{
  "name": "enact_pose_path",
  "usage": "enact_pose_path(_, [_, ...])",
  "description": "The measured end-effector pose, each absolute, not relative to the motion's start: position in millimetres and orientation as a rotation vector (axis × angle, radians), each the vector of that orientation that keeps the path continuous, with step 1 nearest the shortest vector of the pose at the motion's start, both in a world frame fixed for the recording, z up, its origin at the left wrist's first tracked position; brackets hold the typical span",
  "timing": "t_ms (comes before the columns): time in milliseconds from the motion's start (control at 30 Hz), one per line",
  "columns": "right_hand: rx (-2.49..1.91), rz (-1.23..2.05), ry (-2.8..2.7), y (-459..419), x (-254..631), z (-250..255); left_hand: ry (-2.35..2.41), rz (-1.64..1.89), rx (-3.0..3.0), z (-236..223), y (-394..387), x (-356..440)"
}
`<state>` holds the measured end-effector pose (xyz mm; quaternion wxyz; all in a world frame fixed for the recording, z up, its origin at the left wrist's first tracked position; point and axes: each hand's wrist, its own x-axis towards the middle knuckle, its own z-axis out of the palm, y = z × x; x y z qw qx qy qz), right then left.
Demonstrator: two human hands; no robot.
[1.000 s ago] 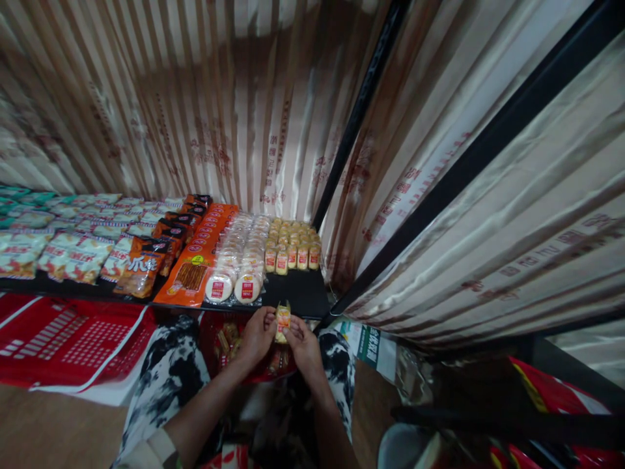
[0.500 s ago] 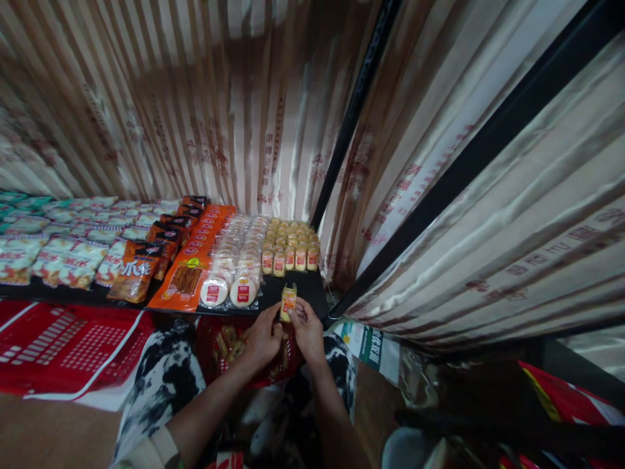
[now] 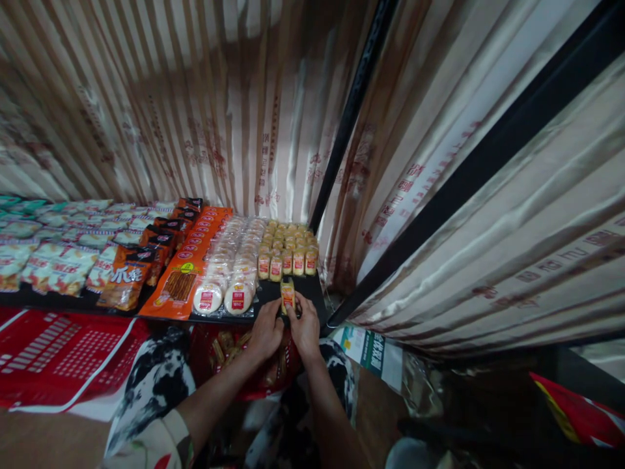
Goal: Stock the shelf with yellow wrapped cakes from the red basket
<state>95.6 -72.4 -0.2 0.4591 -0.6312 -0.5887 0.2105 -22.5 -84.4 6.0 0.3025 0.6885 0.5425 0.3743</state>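
Between my hands, over the front edge of the black shelf (image 3: 312, 292), is a small yellow snack packet (image 3: 288, 297) with a red and white label, held upright. My left hand (image 3: 266, 332) pinches it from the left and my right hand (image 3: 305, 327) grips it from the right. Just behind it stand rows of matching yellow snack packets (image 3: 287, 260), labels facing me. Below my hands, a red basket (image 3: 202, 339) holds several more wrapped packets (image 3: 225, 345), partly hidden by my forearms.
Left along the shelf lie round white crackers (image 3: 238, 296) in clear wrap, orange snack bags (image 3: 178, 283), brown-orange bags (image 3: 124, 277) and white bags (image 3: 61, 267). Another red basket (image 3: 63, 358) is below left. A black post (image 3: 351, 117) and pleated curtains (image 3: 219, 98) stand behind.
Both hands have moved slightly forward with the packet, which is now closer to the front row of packets. The view has shifted a little.
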Motion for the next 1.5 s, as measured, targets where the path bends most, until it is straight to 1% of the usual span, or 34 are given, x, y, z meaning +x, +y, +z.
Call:
enact_pose_path(100, [-1.641,0.393,-1.504,-70,97,2,1.438,0.965,1.854,9,-80,-21])
enact_pose_path(200, [-1.662,0.364,-1.501,-65,98,2,1.475,0.932,1.884,12,-75,-18])
enact_pose_path(433, [-1.679,0.400,-1.437,-49,95,-1,1.558,0.897,1.974,18,-66,-10])
enact_pose_path(700, [-1.685,0.314,-1.423,-26,96,-5,1.558,0.891,2.230,6,-58,-7])
enact_pose_path(933, [-1.665,0.325,-1.391,-10,94,-6,1.620,0.872,2.348,4,-50,-5])
enact_pose_path(1500, [-1.643,0.330,-1.386,7,93,-11,1.640,0.817,2.439,2,-38,-7])
